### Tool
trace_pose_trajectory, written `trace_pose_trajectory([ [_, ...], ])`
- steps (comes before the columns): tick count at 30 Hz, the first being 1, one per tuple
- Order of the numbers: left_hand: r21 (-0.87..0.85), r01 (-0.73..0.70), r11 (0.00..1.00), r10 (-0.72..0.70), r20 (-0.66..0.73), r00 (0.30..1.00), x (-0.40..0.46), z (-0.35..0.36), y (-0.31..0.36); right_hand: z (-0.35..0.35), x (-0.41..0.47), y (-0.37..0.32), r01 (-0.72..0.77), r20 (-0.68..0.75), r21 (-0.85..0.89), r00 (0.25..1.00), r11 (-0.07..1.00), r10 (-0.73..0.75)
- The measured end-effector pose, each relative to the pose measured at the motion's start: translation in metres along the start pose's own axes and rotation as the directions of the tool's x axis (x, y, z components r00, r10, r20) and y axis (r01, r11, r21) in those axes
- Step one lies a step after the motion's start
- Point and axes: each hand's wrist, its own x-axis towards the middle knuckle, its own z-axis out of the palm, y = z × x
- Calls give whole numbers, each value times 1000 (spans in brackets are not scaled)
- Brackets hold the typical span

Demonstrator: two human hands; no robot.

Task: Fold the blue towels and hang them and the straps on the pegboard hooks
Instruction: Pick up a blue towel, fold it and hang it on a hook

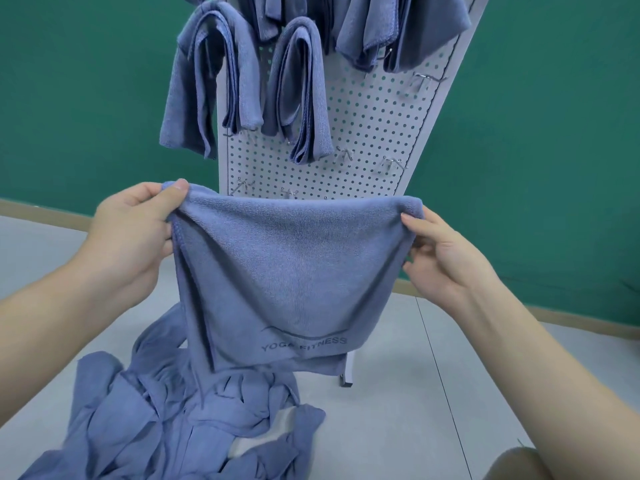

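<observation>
Between the two raised hands, a folded blue towel point(291, 271) hangs in front of the lower part of the pegboard point(367, 133). Left hand point(135, 237): thumb and fingers clamped on the towel's upper left corner, thumb on the near face. Right hand point(446, 258): thumb and fingers pinched on the upper right corner. Top edge is pulled nearly level between the grips, sagging slightly at mid-span. Towel is doubled; a stitched hem runs down the left side, and the print "YOGA FITNESS" under a curved line shows near the bottom edge.

Pegboard: white, perforated, upright against a green wall point(86, 98). Two folded towels are draped over hooks at mid-height, one at left point(207, 88) and one at centre point(299, 91). More blue cloth point(398, 26) hangs along the top, cut off by the frame. Bare metal hooks point(393, 164) stick out from the board to the right and lower down.

On the grey floor point(415, 410), below and left of the held towel, lies a loose heap of blue towels point(166, 427), crumpled. Whether straps are mixed into the heap cannot be told. One foot of the pegboard stand point(346, 379) shows just right of the held towel's bottom edge.
</observation>
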Motion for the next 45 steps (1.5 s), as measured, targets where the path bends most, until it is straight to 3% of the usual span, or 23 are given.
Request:
trace_pose_trajectory([
  [9, 13, -24, 1000, 23, 39, 999, -3, 2, 2, -4, 4, 6, 20, 73, 24, 997, 1000, -21],
  [14, 117, -93, 989, 78, 123, 989, -12, 9, -2, -2, 4, 8, 22, 190, -105, 982, 994, -2],
  [25, 141, -109, 984, 121, -85, 989, -8, 1, 4, -5, 4, 9, 17, 35, -69, 999, 997, -15],
  [29, 137, -134, 982, 143, -61, 988, -6, 1, 1, -2, 3, 10, 18, -21, -48, 1000, 999, -19],
  [35, 207, -129, 970, 120, 54, 991, -4, 5, -6, -3, 2, 13, 49, -18, -209, 998, 977, -54],
  [40, 223, -72, 972, 50, 105, 993, -11, 12, -16, 11, -3, 23, 11, -99, -323, 994, 946, -45],
  [45, 324, -126, 938, 70, 180, 981, -23, 22, -17, 28, -6, 32, -7, -48, -331, 999, 944, -9],
])
